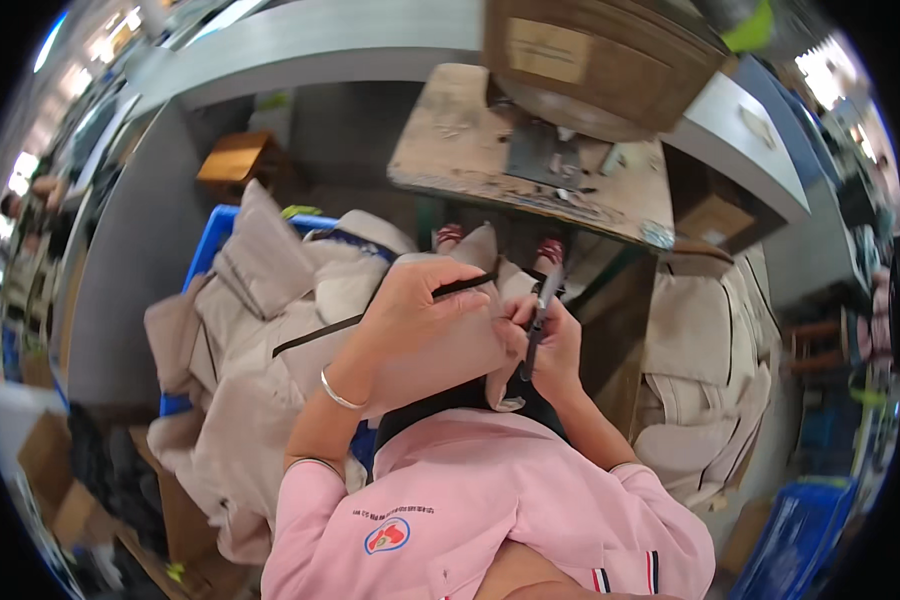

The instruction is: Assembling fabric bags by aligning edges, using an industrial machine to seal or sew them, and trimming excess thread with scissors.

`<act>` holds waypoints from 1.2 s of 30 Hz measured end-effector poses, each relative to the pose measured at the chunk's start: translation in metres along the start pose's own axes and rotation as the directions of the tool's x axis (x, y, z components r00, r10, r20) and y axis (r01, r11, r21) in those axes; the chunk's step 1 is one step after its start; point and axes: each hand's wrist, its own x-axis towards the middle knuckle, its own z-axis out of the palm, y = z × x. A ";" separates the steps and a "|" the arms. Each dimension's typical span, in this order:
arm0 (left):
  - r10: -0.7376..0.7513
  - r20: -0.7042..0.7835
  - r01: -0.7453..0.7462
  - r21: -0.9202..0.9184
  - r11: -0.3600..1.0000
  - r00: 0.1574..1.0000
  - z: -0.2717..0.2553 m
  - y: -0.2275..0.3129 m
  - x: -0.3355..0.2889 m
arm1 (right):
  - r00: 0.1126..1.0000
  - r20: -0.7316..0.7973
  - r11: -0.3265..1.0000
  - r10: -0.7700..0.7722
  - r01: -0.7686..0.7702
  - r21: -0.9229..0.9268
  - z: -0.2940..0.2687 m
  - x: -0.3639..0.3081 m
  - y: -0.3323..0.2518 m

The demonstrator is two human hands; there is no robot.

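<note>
left hand (420, 300) clamped on beige garment piece (440, 350) just below the wooden bench (470, 150); right hand (550, 345) fingers closed around snips (538, 320); a slip could nick the fabric

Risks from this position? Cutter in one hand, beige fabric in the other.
1. The slim dark cutting tool in the right hand works close to the left hand fingers pinning the beige fabric piece; a slip might nick them.
2. The piled beige garments overhang the blue plastic crate and may slide off.
</note>
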 end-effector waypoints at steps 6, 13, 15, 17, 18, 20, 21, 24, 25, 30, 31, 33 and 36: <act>0.108 0.150 -0.124 0.102 0.987 0.983 0.022 -0.007 0.069 | 0.994 -0.100 0.979 0.043 -0.062 -0.194 -0.034 0.017 0.003; 0.023 0.195 -0.023 -0.006 1.000 0.981 0.023 -0.018 0.121 | 0.989 -0.149 0.697 -0.009 -0.101 -0.710 -0.071 0.026 0.008; -0.045 0.190 0.030 0.079 0.996 0.981 0.024 -0.019 0.130 | 0.987 -0.159 0.688 0.014 -0.125 -0.715 -0.074 0.030 0.012; -0.044 0.207 0.031 0.064 0.997 0.977 0.026 -0.020 0.135 | 0.986 -0.162 0.678 0.038 -0.144 -0.720 -0.076 0.033 0.013; -0.042 0.203 0.029 0.065 0.997 0.978 0.026 -0.020 0.137 | 0.988 -0.150 0.674 0.041 -0.138 -0.726 -0.076 0.035 0.014; -0.106 0.230 0.097 0.052 0.994 0.967 0.026 -0.022 0.140 | 0.989 -0.142 0.671 0.049 -0.138 -0.729 -0.078 0.038 0.014; -0.162 0.232 0.154 0.054 0.987 0.959 0.026 -0.023 0.141 | 0.990 -0.124 0.663 0.067 -0.138 -0.736 -0.079 0.039 0.013; -0.132 0.275 0.145 -0.028 0.989 0.952 0.024 -0.027 0.147 | 0.991 -0.103 0.647 0.089 -0.136 -0.750 -0.082 0.039 0.012; -0.128 0.284 0.144 -0.035 0.989 0.950 0.024 -0.028 0.148 | 0.991 -0.096 0.639 0.090 -0.131 -0.758 -0.083 0.039 0.013; -0.193 0.338 0.189 0.046 0.981 0.921 0.022 -0.031 0.154 | 0.997 -0.066 0.652 0.032 -0.071 -0.755 -0.083 0.036 0.019; -0.178 0.359 0.181 0.024 0.983 0.916 0.022 -0.030 0.154 | 0.998 -0.057 0.679 -0.021 -0.027 -0.734 -0.082 0.035 0.021; -0.069 0.378 0.085 -0.027 0.996 0.923 0.022 -0.027 0.154 | 0.994 -0.095 0.750 0.044 -0.096 -0.654 -0.079 0.032 0.025; -0.025 0.368 0.027 0.001 1.000 0.930 0.023 -0.022 0.156 | 0.978 -0.133 0.887 0.161 -0.202 -0.415 -0.073 0.032 0.031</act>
